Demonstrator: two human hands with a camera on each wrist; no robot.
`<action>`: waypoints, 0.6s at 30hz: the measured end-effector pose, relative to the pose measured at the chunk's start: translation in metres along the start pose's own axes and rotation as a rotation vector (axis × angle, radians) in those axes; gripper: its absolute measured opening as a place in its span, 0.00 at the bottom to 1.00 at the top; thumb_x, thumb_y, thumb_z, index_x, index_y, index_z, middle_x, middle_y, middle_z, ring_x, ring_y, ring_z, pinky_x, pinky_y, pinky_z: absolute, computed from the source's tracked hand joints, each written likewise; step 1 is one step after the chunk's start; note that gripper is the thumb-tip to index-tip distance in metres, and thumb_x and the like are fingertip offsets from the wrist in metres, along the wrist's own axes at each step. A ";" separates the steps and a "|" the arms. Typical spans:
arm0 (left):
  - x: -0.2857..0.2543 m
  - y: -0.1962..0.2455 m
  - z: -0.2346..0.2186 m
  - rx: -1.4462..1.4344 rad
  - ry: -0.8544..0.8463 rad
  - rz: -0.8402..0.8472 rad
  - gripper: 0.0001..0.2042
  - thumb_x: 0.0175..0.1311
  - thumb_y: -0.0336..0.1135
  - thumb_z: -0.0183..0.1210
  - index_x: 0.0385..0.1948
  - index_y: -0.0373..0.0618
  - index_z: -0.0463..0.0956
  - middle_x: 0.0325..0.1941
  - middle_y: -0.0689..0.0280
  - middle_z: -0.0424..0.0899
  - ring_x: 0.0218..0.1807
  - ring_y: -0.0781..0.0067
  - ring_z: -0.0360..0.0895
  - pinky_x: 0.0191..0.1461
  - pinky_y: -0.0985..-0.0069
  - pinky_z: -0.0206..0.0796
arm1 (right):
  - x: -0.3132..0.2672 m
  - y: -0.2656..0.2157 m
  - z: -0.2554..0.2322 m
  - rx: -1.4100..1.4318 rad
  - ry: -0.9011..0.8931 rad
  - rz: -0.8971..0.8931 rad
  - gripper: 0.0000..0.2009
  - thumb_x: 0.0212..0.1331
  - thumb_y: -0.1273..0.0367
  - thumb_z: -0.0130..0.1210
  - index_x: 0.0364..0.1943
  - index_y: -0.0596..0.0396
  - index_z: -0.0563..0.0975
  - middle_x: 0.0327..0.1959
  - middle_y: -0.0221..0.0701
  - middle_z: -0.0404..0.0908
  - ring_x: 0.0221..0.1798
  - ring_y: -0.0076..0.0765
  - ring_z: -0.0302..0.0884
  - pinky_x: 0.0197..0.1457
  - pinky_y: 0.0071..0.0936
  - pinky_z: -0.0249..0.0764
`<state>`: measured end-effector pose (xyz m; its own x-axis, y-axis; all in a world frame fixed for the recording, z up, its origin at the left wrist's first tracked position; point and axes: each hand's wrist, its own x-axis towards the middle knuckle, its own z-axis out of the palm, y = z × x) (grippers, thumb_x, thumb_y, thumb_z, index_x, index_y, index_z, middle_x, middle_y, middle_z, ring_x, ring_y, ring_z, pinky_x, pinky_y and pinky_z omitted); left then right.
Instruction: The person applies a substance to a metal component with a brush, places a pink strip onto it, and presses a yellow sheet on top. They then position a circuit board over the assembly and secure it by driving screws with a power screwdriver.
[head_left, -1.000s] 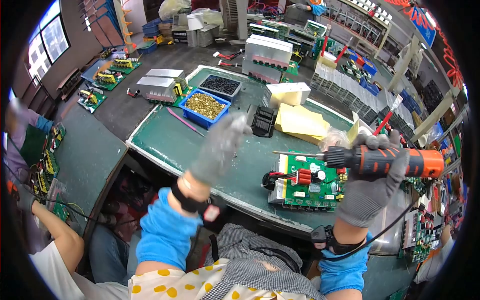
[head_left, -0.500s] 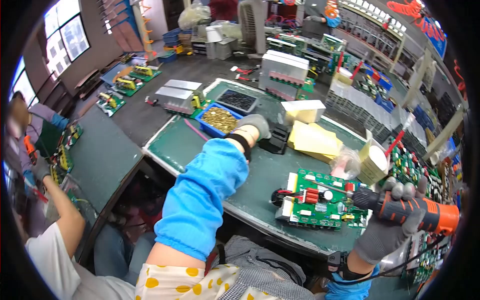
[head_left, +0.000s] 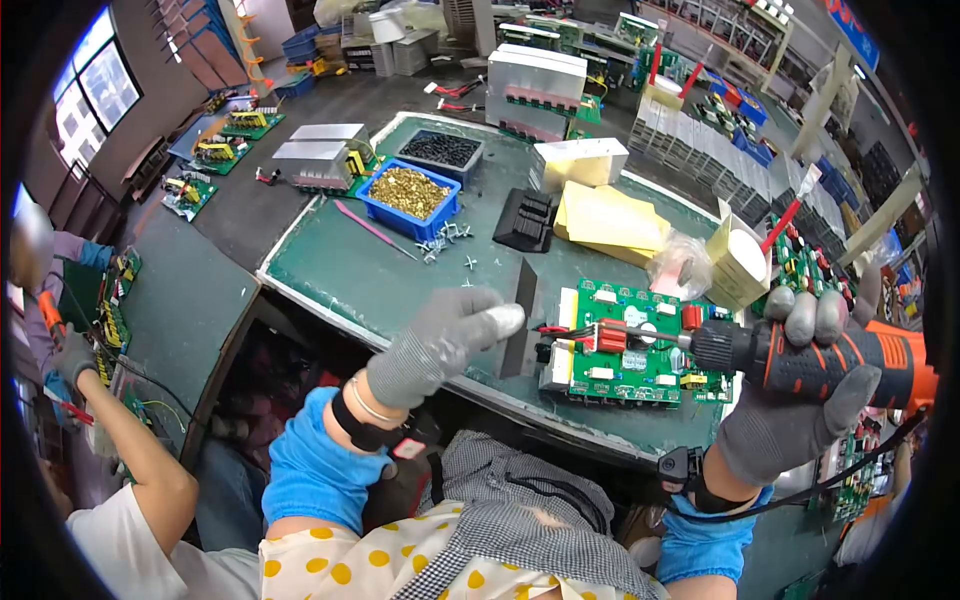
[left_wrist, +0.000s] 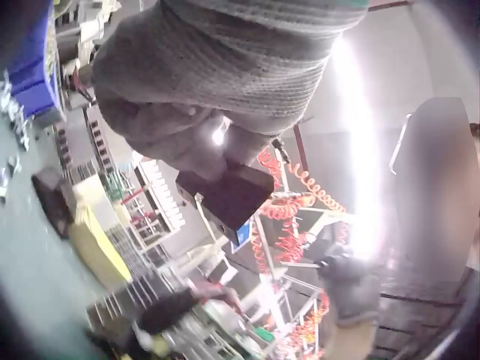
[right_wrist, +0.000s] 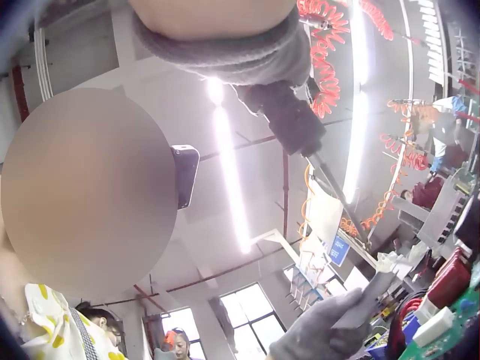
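Note:
My gloved left hand (head_left: 437,340) pinches a thin black strip (head_left: 519,322) between thumb and fingers, just left of the green circuit board (head_left: 625,385). In the left wrist view the same strip (left_wrist: 229,196) shows as a dark flat plate below the fingers. My gloved right hand (head_left: 785,425) grips an orange and black electric screwdriver (head_left: 850,362), its bit pointing left over the board. Red components and a bundle of red and black wires (head_left: 562,332) stand on the board. Behind it sits a small pile of black pieces (head_left: 523,221).
A blue bin of brass-coloured screws (head_left: 410,192) and a grey bin of black parts (head_left: 440,152) stand at the back left. Loose silver pieces (head_left: 445,240) lie beside them. Yellow sheets (head_left: 610,225), a plastic bag (head_left: 682,268) and an open box (head_left: 738,262) stand behind the board.
My left hand reached out to the black pile, then came back towards me with the black strip. The screwdriver stays in my right hand, its bit now lower over the board than a second ago.

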<state>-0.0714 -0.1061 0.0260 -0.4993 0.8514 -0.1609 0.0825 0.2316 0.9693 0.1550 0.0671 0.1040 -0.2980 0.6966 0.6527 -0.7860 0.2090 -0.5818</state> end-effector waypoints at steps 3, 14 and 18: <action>0.000 -0.011 0.022 -0.195 0.072 0.029 0.14 0.65 0.43 0.62 0.29 0.39 0.80 0.26 0.75 0.73 0.31 0.82 0.67 0.37 0.77 0.61 | -0.001 0.007 0.010 -0.032 -0.033 0.003 0.42 0.63 0.54 0.61 0.74 0.61 0.52 0.40 0.30 0.68 0.41 0.28 0.70 0.63 0.40 0.68; 0.020 -0.032 0.046 0.030 0.164 0.256 0.15 0.69 0.40 0.58 0.35 0.33 0.80 0.36 0.58 0.77 0.39 0.67 0.75 0.47 0.68 0.67 | -0.001 0.013 0.008 -0.099 -0.071 0.015 0.41 0.64 0.54 0.59 0.74 0.59 0.53 0.39 0.29 0.70 0.41 0.29 0.71 0.60 0.42 0.72; 0.029 -0.038 0.057 -0.152 0.127 0.168 0.14 0.70 0.39 0.56 0.41 0.34 0.81 0.43 0.59 0.78 0.44 0.66 0.77 0.52 0.69 0.68 | 0.003 0.032 0.012 -0.166 -0.078 0.036 0.39 0.66 0.56 0.57 0.75 0.55 0.52 0.43 0.32 0.74 0.43 0.32 0.76 0.63 0.45 0.73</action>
<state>-0.0400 -0.0635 -0.0264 -0.5942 0.8041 0.0205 0.0477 0.0098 0.9988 0.1225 0.0676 0.0932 -0.3708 0.6515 0.6619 -0.6755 0.2999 -0.6736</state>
